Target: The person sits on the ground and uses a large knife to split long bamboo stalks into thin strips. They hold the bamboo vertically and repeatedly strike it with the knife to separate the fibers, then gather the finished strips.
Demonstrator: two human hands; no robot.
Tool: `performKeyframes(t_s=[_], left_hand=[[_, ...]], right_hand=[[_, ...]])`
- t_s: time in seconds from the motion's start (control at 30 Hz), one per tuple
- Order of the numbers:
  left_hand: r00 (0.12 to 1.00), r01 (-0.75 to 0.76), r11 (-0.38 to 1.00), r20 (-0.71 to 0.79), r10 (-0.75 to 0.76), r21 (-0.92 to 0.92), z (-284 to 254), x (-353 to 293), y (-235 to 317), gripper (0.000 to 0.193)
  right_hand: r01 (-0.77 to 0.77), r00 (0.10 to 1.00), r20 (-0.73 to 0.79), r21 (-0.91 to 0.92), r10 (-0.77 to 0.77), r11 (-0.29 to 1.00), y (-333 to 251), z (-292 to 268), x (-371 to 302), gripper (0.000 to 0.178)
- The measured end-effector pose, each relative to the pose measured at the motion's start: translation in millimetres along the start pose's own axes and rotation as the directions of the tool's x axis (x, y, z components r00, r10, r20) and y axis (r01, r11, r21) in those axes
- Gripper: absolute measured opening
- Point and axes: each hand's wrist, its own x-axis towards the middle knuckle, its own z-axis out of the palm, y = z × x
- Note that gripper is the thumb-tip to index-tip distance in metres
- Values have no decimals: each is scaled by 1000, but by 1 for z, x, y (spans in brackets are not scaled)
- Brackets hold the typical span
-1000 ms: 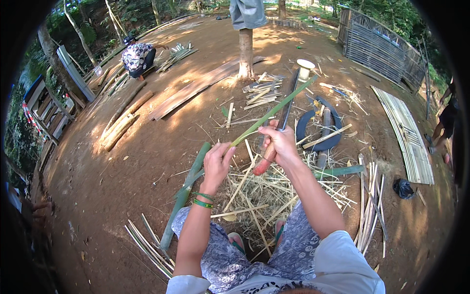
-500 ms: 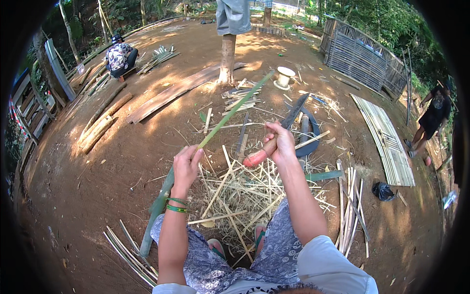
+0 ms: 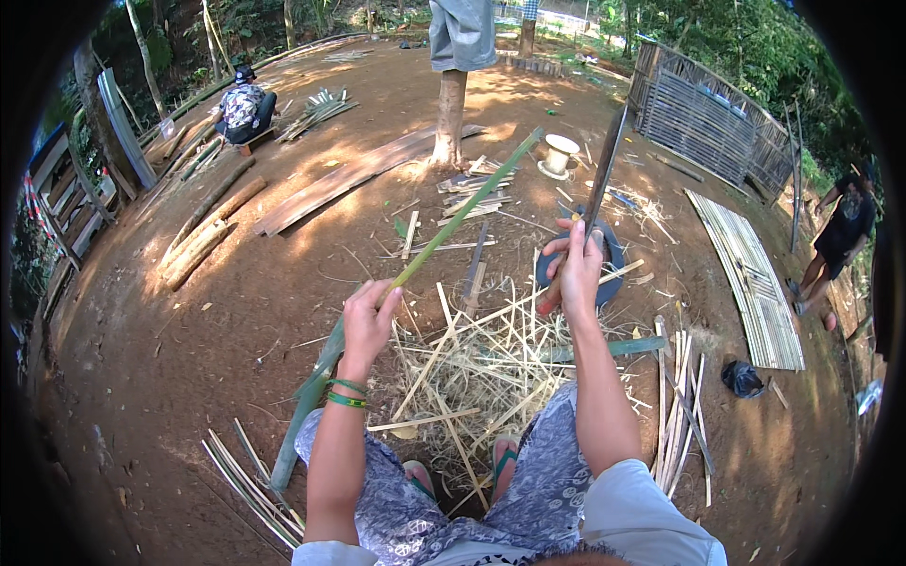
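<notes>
My left hand [image 3: 367,321] is closed round the lower end of a long green bamboo strip [image 3: 469,205], which slants up and away to the right. In my right hand [image 3: 578,269] is a machete [image 3: 606,168], its dark blade pointing up and away, apart from the strip. Below my fingers the reddish butt of its handle shows; the rest of the handle is mostly hidden by the hand. Beneath both hands lies a heap of pale bamboo shavings [image 3: 481,363] on the ground, in front of my sandalled feet.
Beside my left forearm runs a green bamboo pole [image 3: 307,415]. Split strips [image 3: 675,415] lie at the right, near a black plastic bag [image 3: 743,379] and a slatted bamboo panel [image 3: 744,274]. One person [image 3: 243,111] squats far left; another [image 3: 838,231] stands at the right.
My right hand has shifted slightly right and turned the machete, so its blade stands more upright. The left hand keeps its grip on the bamboo strip. The view has shifted a little.
</notes>
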Motion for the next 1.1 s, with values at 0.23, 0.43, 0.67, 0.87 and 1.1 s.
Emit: performKeyframes(t_s=[0.23, 0.43, 0.67, 0.87, 1.1], left_hand=[[992, -57, 998, -113, 60, 32, -30, 23, 37, 25], [969, 247, 956, 10, -249, -156, -91, 26, 86, 27], [904, 424, 781, 275, -329, -459, -105, -7, 145, 47], [869, 494, 727, 304, -390, -477, -81, -26, 147, 37], [845, 532, 712, 347, -408, -458, -76, -34, 160, 26]], right_hand=[[201, 971, 151, -108, -184, 974, 6, 8, -10, 51], [348, 915, 220, -10, -337, 937, -9, 26, -27, 54], [632, 742, 371, -106, -559, 768, -27, 49, -57, 54], [800, 570, 479, -137, -668, 584, -30, 61, -82, 57], [844, 516, 513, -168, -686, 510, -30, 55, -81, 57]])
